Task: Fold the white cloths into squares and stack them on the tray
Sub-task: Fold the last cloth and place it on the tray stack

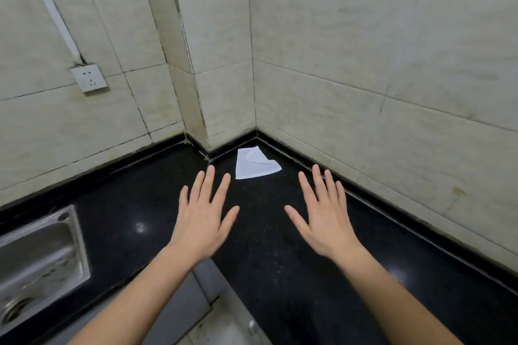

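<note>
One white cloth [255,164] lies loosely on the black countertop [269,246] in the far corner, one edge turned over. My left hand [203,214] hovers palm down with fingers spread, just left of and nearer than the cloth. My right hand [322,214] is spread the same way to the cloth's right. Neither hand touches the cloth or holds anything. No tray is in view.
A steel sink [39,258] is set into the counter at the left. Tiled walls [364,64] close the corner behind the cloth, with a wall socket [89,77] on the left wall. The counter's front edge runs below my forearms.
</note>
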Available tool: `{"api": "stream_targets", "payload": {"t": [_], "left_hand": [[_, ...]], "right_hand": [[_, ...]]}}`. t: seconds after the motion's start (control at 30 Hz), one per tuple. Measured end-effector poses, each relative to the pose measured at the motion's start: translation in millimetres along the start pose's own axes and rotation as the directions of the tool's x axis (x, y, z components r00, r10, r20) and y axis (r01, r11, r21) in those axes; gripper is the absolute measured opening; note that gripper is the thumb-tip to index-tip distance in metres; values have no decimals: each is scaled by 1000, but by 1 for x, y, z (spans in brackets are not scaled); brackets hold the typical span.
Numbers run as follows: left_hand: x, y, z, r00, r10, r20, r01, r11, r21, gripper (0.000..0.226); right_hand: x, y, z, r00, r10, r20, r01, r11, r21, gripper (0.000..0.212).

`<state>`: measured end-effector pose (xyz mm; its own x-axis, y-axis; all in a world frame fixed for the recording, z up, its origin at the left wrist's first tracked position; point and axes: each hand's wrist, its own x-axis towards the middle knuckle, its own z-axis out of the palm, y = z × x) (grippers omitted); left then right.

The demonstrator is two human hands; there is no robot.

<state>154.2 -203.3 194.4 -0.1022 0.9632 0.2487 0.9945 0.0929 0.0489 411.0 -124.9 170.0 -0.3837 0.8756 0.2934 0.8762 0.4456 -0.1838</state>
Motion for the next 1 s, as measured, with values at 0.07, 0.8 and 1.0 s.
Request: {"api": "stream_targets", "payload": {"t": [0.07, 0.8, 1.0], "left_hand": [[33, -17, 8, 999, -12, 30, 13, 1000, -2, 76], [325, -133, 198, 839, 327, 434, -312, 944, -108, 51], [365, -138, 298, 735, 430, 525, -345, 903, -256, 53]], "right_hand": [[38, -1, 15, 999, 22, 30, -23, 999, 48, 78], [272, -8, 199, 848, 204, 489, -196, 978, -67, 82], [306, -19, 264, 743, 290, 603, -297, 950, -92, 77]]}}
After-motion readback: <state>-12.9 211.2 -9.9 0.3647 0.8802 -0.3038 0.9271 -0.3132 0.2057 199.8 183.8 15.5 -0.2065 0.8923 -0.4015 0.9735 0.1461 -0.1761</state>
